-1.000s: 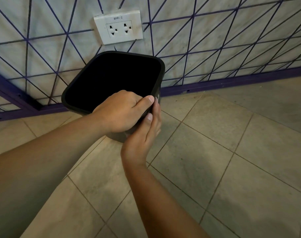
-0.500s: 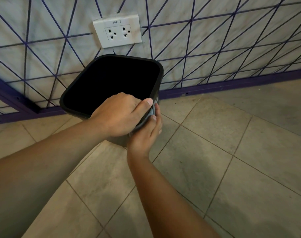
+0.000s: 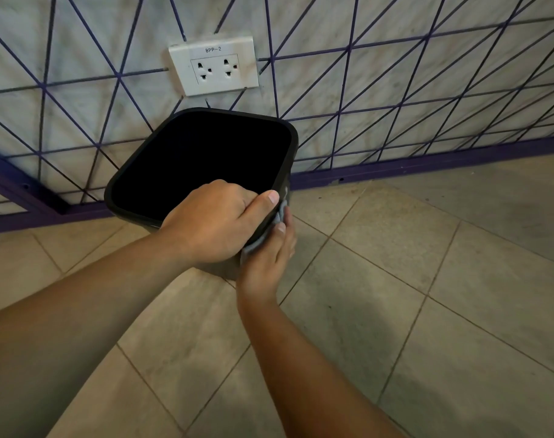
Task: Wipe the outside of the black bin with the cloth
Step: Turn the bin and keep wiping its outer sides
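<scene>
Two hands work: left hand (image 3: 212, 222) clamps the black bin (image 3: 161, 213) rim; right hand (image 3: 266, 260) should press the grey cloth (image 3: 280, 214) flat, stroking downward.

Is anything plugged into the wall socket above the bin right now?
No. Both outlets of the white wall socket show bare holes, with no plug or cable in them, above the black bin.

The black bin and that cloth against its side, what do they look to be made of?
The black bin looks like moulded plastic, fairly matte: smooth rolled rim, rounded corners, a faint sheen near the right corner. The cloth looks like soft grey-blue fabric, perhaps microfibre: it bunches into folds under the right hand. Too little shows to be sure.
</scene>
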The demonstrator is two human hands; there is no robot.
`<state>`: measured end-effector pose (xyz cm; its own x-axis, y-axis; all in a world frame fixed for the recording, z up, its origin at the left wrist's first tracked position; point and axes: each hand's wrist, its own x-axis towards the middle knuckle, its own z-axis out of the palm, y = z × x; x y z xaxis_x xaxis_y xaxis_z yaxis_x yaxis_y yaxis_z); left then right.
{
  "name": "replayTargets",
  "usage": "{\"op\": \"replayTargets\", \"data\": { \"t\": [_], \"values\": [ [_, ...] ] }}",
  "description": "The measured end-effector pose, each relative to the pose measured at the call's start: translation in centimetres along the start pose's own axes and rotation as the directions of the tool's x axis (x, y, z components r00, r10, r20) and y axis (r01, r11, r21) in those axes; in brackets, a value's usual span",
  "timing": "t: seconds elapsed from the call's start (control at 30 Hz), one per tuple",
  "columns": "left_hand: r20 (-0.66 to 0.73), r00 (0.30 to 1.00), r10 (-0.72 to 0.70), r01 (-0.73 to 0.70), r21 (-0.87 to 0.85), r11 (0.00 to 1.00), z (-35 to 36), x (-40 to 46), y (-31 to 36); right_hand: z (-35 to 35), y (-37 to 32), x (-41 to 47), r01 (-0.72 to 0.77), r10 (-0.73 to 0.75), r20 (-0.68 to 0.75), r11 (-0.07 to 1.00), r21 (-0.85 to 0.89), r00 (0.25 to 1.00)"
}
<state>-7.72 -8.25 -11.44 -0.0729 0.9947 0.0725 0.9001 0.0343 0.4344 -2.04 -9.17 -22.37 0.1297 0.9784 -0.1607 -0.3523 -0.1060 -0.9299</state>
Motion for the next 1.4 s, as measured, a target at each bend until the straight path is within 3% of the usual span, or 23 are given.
{"op": "replayTargets", "data": {
  "t": [0.17, 0.27, 0.4, 0.53, 0.67, 0.83, 0.97, 1.1, 1.23, 1.4],
  "values": [
    [0.027, 1.0, -0.001, 0.001, 0.0, 1.0, -0.2, 0.0, 0.1, 0.1, -0.3, -1.4, 0.133, -0.131, 0.043, 0.99, -0.047, 0.99],
    [-0.002, 1.0, -0.002, 0.002, 0.023, 1.0, -0.1, 0.0, 0.2, -0.3, 0.4, 0.0, 0.055, -0.055, 0.018, 0.998, 0.001, 0.998],
    [0.007, 1.0, -0.008, 0.008, 0.04, 0.999, -0.2, 0.0, 0.3, -0.3, 0.1, -1.5, 0.13, -0.129, 0.065, 0.991, -0.015, 0.99],
    [-0.015, 1.0, -0.025, 0.025, 0.056, 0.998, -0.1, -0.1, 0.4, -0.6, 0.9, 0.6, 0.03, -0.03, -0.011, 0.998, 0.05, 0.999],
    [-0.008, 1.0, -0.024, 0.024, 0.055, 0.998, -0.3, -0.1, 0.3, -0.3, 0.3, -1.8, 0.133, -0.131, 0.053, 0.991, -0.032, 0.99],
    [0.002, 1.0, -0.027, 0.027, 0.035, 0.999, -0.3, -0.1, 0.3, 0.4, 0.0, -0.3, 0.042, -0.041, -0.033, 0.999, 0.035, 0.999],
    [0.009, 1.0, -0.021, 0.021, 0.036, 0.999, -0.3, -0.1, 0.3, 0.3, -0.5, -2.0, 0.173, -0.173, 0.018, 0.985, -0.011, 0.985],
    [0.005, 1.0, -0.03, 0.03, 0.036, 0.999, -0.3, -0.1, 0.3, 0.4, -0.3, -1.0, 0.105, -0.104, -0.011, 0.993, 0.047, 0.994],
    [0.009, 1.0, -0.011, 0.011, 0.028, 1.0, -0.3, -0.1, 0.1, 0.5, -0.9, -2.5, 0.17, -0.17, 0.019, 0.985, 0.004, 0.985],
    [0.026, 1.0, -0.017, 0.017, 0.004, 1.0, -0.3, 0.0, 0.0, 1.1, -1.2, -1.3, 0.12, -0.119, -0.023, 0.992, 0.046, 0.993]
  ]
}}
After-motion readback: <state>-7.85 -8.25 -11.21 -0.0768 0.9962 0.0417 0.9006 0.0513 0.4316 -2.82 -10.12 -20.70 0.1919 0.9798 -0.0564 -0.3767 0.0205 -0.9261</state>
